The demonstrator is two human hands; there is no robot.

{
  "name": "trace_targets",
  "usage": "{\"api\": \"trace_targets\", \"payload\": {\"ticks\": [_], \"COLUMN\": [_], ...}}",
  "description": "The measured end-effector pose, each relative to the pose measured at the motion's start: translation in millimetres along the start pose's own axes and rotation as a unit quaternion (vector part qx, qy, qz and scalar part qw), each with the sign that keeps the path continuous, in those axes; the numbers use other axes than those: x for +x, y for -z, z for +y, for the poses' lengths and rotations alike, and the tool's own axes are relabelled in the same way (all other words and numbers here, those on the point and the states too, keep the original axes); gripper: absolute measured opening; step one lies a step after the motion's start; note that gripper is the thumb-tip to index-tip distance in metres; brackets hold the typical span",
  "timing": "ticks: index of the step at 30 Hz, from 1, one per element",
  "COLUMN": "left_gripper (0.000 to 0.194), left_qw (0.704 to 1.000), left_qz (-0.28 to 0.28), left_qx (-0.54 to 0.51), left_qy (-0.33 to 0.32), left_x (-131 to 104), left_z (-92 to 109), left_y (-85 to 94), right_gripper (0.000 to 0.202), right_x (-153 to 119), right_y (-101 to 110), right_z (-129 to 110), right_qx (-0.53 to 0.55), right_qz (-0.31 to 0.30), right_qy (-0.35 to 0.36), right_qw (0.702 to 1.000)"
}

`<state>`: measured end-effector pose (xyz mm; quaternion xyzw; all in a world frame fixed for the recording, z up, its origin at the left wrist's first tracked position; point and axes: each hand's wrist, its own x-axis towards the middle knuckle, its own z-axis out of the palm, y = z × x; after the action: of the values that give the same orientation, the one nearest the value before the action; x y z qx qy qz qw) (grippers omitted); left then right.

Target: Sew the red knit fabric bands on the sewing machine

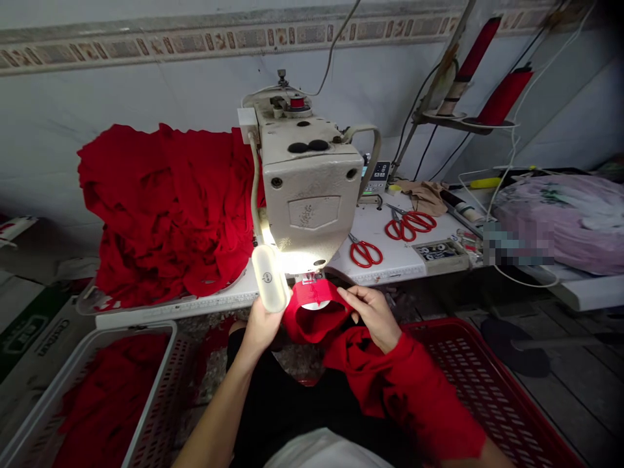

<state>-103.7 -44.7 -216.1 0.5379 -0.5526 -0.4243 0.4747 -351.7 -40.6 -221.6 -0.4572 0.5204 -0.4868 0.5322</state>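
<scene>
A loop of red fabric (308, 323) lies at the needle area of the sewing machine (312, 188), lit by a small lamp (271, 278). My left hand (263, 325) is at the loop's left side, its fingers mostly hidden behind the lamp. My right hand (374, 314) pinches the loop's right edge between thumb and fingers. More red fabric (429, 390) is gathered around my right forearm and hangs below the loop, over my lap.
A big red fabric pile (166, 208) sits left of the machine. Red-handled scissors (365, 253) lie to its right, near thread cones (504, 97) and a pale bundle (570, 214). Below stand a white basket (174, 344) and a red basket (468, 351).
</scene>
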Motion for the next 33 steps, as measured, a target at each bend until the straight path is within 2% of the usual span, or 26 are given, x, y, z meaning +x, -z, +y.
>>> {"api": "trace_targets", "payload": {"ticks": [4, 6, 9, 12, 16, 18, 20, 22, 23, 24, 26, 28, 30, 33], "left_gripper": [0.030, 0.029, 0.031, 0.035, 0.038, 0.039, 0.036, 0.029, 0.025, 0.023, 0.022, 0.022, 0.029, 0.030], "left_qw": [0.995, 0.996, 0.996, 0.996, 0.993, 0.989, 0.975, 0.950, 0.940, 0.936, 0.950, 0.960, 0.944, 0.894], "left_qz": [-0.085, -0.073, -0.023, -0.003, -0.036, -0.094, -0.194, -0.300, -0.333, -0.341, -0.303, -0.275, -0.326, -0.443], "left_qx": [0.033, 0.004, -0.049, -0.070, -0.072, -0.068, -0.063, -0.066, -0.073, -0.080, -0.080, -0.051, -0.001, 0.041], "left_qy": [0.043, 0.055, 0.064, 0.062, 0.080, 0.096, 0.088, 0.053, 0.034, 0.021, 0.006, -0.015, -0.045, -0.059], "left_x": [-14, -16, -17, -20, -33, -40, -46, -48, -48, -47, -45, -43, -42, -40], "left_z": [-24, -30, -29, -21, -10, -7, -3, 1, 4, 7, 14, 22, 28, 30], "left_y": [31.2, 46.6, 58.6, 50.8, 22.0, 11.6, 8.3, 10.7, 12.5, 13.9, 13.2, 6.9, -2.5, -11.8], "right_gripper": [0.046, 0.042, 0.040, 0.038, 0.032, 0.038, 0.036, 0.032, 0.037, 0.041, 0.045, 0.046, 0.049, 0.046], "right_x": [-17, -25, -36, -40, -42, -45, -51, -58, -61, -64, -67, -65, -61, -54], "right_y": [5, 2, -12, -31, -46, -45, -40, -32, -28, -24, -17, -12, -10, -8], "right_z": [14, 17, 19, 18, 5, -7, -22, -35, -41, -45, -48, -46, -40, -32], "right_qx": [0.033, 0.049, 0.033, 0.002, -0.044, -0.057, -0.050, -0.041, -0.044, -0.053, -0.088, -0.145, -0.205, -0.253], "right_qz": [0.039, 0.017, -0.072, -0.123, -0.116, -0.118, -0.140, -0.184, -0.216, -0.254, -0.339, -0.405, -0.437, -0.441], "right_qy": [-0.018, -0.033, -0.055, -0.044, 0.021, 0.031, 0.032, 0.023, 0.008, -0.017, -0.073, -0.093, -0.063, -0.014], "right_qw": [0.999, 0.998, 0.995, 0.991, 0.992, 0.991, 0.988, 0.982, 0.975, 0.966, 0.934, 0.898, 0.874, 0.861]}}
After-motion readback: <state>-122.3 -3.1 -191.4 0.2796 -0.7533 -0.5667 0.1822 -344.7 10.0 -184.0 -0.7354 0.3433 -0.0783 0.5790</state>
